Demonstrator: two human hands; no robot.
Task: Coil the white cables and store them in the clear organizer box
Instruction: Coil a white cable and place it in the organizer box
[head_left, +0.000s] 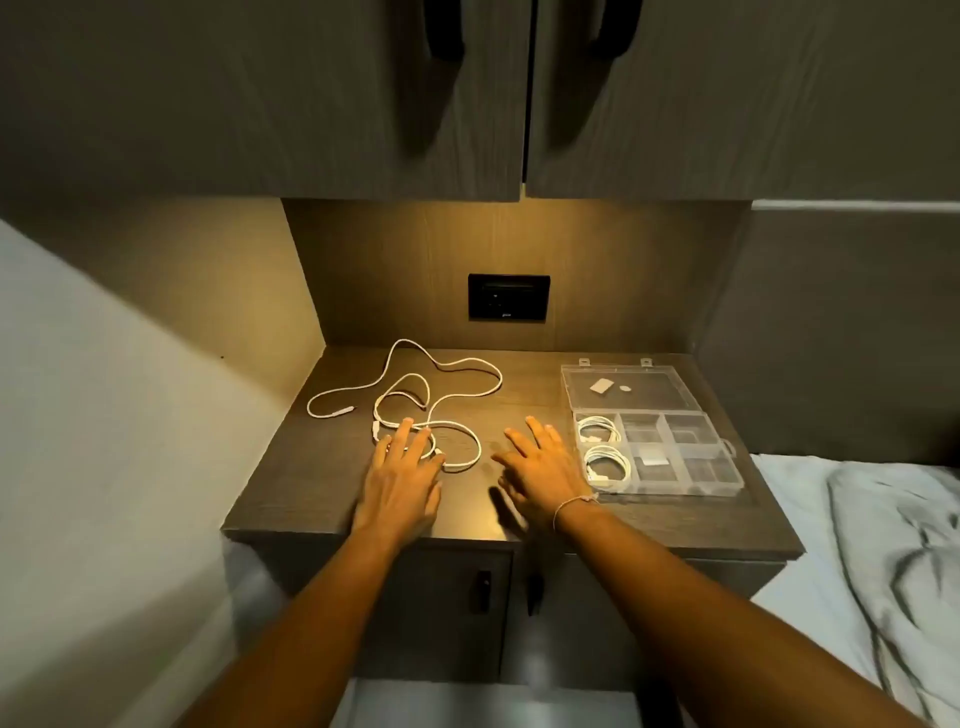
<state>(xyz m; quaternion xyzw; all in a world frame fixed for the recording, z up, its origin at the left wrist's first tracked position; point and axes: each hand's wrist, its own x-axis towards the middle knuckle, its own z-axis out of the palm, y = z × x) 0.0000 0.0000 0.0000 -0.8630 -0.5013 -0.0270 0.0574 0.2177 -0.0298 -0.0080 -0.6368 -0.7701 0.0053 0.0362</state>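
Observation:
A loose white cable sprawls in tangled loops over the left half of the dark wooden nightstand. My left hand lies flat, palm down, with its fingertips over the nearest loops. My right hand hovers flat beside it, fingers spread, holding nothing, just left of the clear organizer box. The box stands with its lid folded back. Two coiled white cables lie in its left compartments.
A black wall socket sits in the back panel. Upper cabinet doors hang overhead. A bed with a pale crumpled sheet adjoins the right side. Cabinet handles show below the top's front edge.

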